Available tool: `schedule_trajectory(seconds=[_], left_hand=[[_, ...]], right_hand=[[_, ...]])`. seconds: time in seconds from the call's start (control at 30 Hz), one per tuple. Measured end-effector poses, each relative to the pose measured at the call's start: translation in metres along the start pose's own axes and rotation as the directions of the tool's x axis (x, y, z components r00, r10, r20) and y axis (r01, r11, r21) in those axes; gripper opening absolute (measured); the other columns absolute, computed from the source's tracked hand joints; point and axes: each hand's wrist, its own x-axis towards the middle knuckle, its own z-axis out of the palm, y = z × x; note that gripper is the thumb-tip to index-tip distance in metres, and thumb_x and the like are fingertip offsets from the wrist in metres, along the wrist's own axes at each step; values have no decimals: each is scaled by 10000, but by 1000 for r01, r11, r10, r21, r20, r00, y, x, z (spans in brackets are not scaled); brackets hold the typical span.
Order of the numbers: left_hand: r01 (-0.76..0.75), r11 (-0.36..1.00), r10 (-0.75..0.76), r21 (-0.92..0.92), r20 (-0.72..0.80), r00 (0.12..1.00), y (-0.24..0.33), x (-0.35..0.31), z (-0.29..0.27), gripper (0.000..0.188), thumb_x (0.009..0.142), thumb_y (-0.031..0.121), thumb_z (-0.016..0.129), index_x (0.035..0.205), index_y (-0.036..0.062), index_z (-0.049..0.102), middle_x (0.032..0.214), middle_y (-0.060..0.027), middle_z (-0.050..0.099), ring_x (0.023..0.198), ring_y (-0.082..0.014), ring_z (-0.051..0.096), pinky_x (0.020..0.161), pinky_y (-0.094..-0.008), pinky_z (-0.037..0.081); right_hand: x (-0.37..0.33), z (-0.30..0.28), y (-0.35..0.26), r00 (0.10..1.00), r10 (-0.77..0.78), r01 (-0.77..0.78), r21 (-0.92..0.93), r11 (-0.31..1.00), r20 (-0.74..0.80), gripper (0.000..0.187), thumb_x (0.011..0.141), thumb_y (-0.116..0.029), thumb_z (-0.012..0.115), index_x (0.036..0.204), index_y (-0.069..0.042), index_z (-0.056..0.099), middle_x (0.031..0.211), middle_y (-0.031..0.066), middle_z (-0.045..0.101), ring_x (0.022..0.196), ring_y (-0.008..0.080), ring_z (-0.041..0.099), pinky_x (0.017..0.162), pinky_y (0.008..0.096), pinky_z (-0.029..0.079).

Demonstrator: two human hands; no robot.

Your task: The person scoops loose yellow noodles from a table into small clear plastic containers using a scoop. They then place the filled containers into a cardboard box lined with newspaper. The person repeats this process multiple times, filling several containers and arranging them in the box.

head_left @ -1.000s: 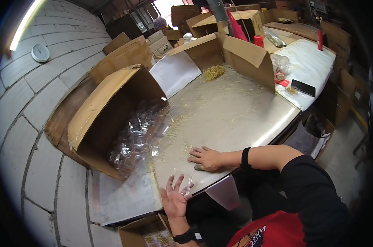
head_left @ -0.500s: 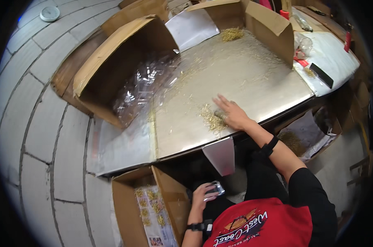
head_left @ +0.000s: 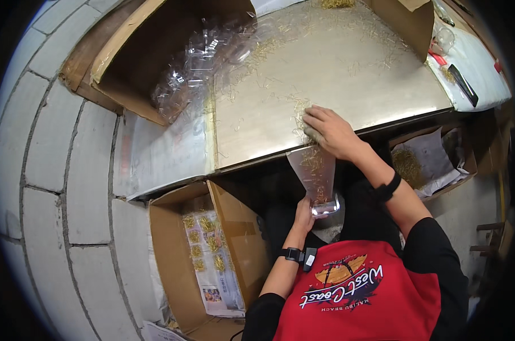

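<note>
My left hand grips a small clear plastic box under the narrow lower end of a translucent chute on the table's front edge. Small gold-coloured wire pieces, some hook-shaped, lie on the chute and run down toward the box. At the table edge, just above the chute, my right hand rests with fingers extended beside the wire pieces; a greyish wrap shows on one finger. How many pieces are in the box I cannot make out.
A cardboard box lies on its side at the table's left, clear plastic boxes spilling from it. Below it, another carton holds several gold piles on paper. A paper-lined carton with gold pieces stands at right.
My left hand has raised the plastic box to the chute's lower end. My right hand has swept the wire pieces toward me, and many are now on the chute. The view has shifted.
</note>
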Motion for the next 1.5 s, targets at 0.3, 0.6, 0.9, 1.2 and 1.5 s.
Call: schedule_trajectory(seconds=[0.3,0.6,0.9,1.2,1.5], left_hand=[[-43,995,44,-88,6,999,-7,2,-7,471,984,389,333,1179,-4,503,1031,-154,636,793,-240,682,495,-309,580],[-92,991,93,-94,14,996,-4,-14,-6,496,980,440,350,1157,8,519,990,-106,642,779,-192,671,510,-301,573],[-67,996,73,-67,102,992,-5,-36,-38,338,972,289,444,1074,-1,585,944,-87,644,782,-187,649,638,-313,562],[-386,921,373,-59,-161,914,38,-56,19,236,986,181,422,1030,15,584,912,-38,613,825,-98,585,740,-250,476],[-453,886,451,-101,-41,892,53,-77,35,312,999,235,402,1169,-5,507,1027,-52,581,933,-114,582,793,-262,500]], right_hand=[[-72,-30,-41,995,-82,75,113,991,56,416,748,34,527,1164,17,539,1242,186,520,1191,337,473,978,398,419],[-136,2,-40,971,78,-180,474,862,227,445,666,125,493,1088,17,583,1091,196,592,1023,369,571,875,394,486],[-138,30,-61,925,-95,-69,407,911,369,404,735,-44,586,1138,-22,567,1044,185,608,994,351,582,873,404,476],[-121,28,-90,959,-190,166,122,978,211,605,833,-298,606,1325,-10,404,1362,193,425,1285,348,386,1056,464,308],[-103,32,-96,974,-225,218,157,963,30,534,687,15,608,1211,-9,509,1306,166,485,1208,327,484,997,422,414]])
